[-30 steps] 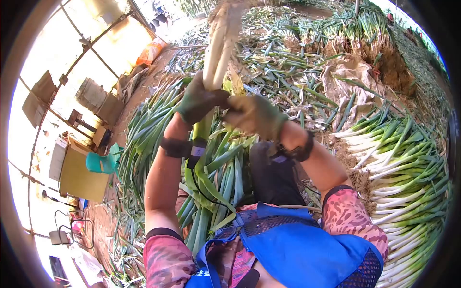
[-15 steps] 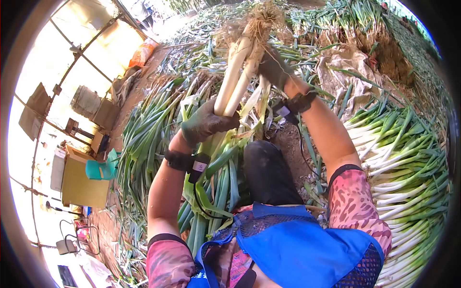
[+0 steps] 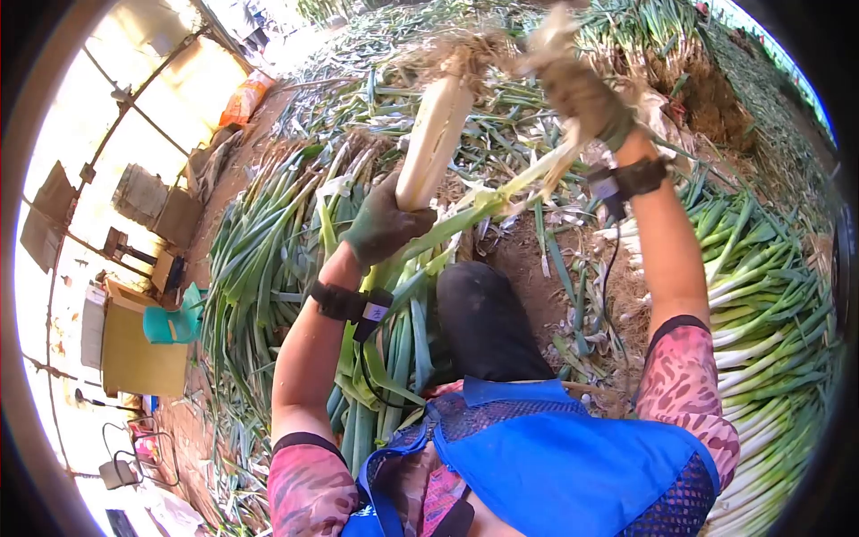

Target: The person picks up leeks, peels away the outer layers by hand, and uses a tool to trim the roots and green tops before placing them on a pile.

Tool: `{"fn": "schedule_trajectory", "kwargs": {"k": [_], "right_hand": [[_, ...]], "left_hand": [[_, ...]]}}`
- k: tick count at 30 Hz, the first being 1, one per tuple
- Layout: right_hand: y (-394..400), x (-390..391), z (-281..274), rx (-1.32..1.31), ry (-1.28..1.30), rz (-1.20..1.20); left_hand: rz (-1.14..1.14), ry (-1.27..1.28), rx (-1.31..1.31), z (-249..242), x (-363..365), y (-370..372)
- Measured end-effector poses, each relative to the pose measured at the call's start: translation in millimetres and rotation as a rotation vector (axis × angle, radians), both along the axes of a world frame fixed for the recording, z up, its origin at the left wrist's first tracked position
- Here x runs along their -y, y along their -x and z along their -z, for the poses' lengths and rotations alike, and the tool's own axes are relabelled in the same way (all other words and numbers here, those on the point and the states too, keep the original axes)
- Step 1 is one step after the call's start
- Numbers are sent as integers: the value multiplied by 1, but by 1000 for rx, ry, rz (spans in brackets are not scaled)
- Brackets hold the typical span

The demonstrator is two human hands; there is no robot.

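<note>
The left hand [image 3: 389, 222] is gripping the leeks [image 3: 436, 143], roots [image 3: 463, 64] pointing toward one o'clock; the right hand [image 3: 586, 103] is hovering farther off at two, blurred, and I can't tell its grip.

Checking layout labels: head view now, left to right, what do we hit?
Teal plastic object → orange sack → left gloved hand → black-clad knee → right gloved hand → white-stalked leeks.
</note>
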State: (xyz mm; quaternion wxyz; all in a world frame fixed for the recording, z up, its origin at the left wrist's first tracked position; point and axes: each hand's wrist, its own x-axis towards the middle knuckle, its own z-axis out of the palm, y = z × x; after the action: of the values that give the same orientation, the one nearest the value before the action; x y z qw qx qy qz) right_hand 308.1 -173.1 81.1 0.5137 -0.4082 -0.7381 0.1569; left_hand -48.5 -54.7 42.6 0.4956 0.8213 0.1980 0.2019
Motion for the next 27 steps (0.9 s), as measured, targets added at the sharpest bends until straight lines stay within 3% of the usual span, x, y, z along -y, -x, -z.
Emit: {"fn": "schedule_trajectory", "kwargs": {"k": [1,2,3,5,7,9,11,13,15,17,18,21,22,24,27], "right_hand": [[44,-1,2,-520,285,-59],[58,-5,3,-342,275,-187],[79,-2,0,-343,303,-147],[84,-15,21,-539,218,-125],[83,-25,24,-413,186,101],[90,-16,-2,0,276,615],[66,-28,5,-238,238,565],[39,-41,9,-220,118,678],[16,-39,-11,216,186,1106],[-6,-19,-45,252,237,1107],[-13,-9,-53,-9,126,817],[12,-12,-59,356,80,360],[53,-12,-63,665,63,400],[103,-11,-66,1012,499,733],[110,-19,-52,1242,584,709]], "left_hand": [[18,15,-3,2,7,-5],[34,28,-8,2,14,-9],[57,80,-62,-2,19,-10],[5,-3,-95,1,19,-11],[-63,-164,-33,3,20,-9],[-169,-326,-21,14,16,-10],[-263,-460,-24,16,16,-15],[-341,-518,-103,4,25,-23],[-379,-534,-189,3,29,-27],[-421,-620,-212,19,28,-22],[-441,-663,-223,29,27,-21],[-428,-733,-244,43,32,-29],[-419,-739,-275,43,37,-34],[-405,-777,-288,48,42,-38],[-359,-788,-342,59,42,-41]]}}
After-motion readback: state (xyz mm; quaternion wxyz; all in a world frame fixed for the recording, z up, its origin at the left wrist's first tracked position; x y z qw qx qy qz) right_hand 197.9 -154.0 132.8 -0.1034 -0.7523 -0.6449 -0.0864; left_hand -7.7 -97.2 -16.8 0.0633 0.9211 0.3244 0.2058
